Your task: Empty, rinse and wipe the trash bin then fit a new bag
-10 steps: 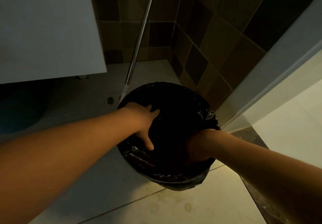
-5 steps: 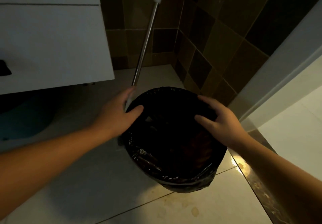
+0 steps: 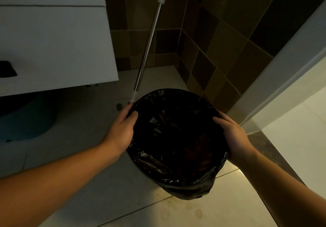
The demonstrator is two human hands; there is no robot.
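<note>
**Helper:** Where is the bin?

**Me:** The trash bin [image 3: 176,138] sits on the pale floor [image 3: 229,209], in the corner by the brown tiled wall [image 3: 220,41]. A black bag [image 3: 190,186] lines it and folds over the rim. A mop pole [image 3: 150,41] leans just behind the bin. A white cabinet [image 3: 53,41] hangs well off to the bin's left.

**Helper:** What are my hands doing?

**Me:** My left hand [image 3: 121,129] holds the bin's left rim, thumb curled over the edge and onto the bag. My right hand [image 3: 232,136] holds the right rim the same way. Both are wrapped on the rim, not flat.

**Helper:** Will it be heavy?

**Me:** I think not. It looks like a small plastic bin. I can see something brownish inside, but it is too dark to tell what or how much.

**Helper:** Is the bag tricky?

**Me:** Probably. It looks thin, shiny and soft, so it may slip under my fingers or tear. I would pinch bag and hard rim together, one hand on each side, and keep the bin level.
</note>
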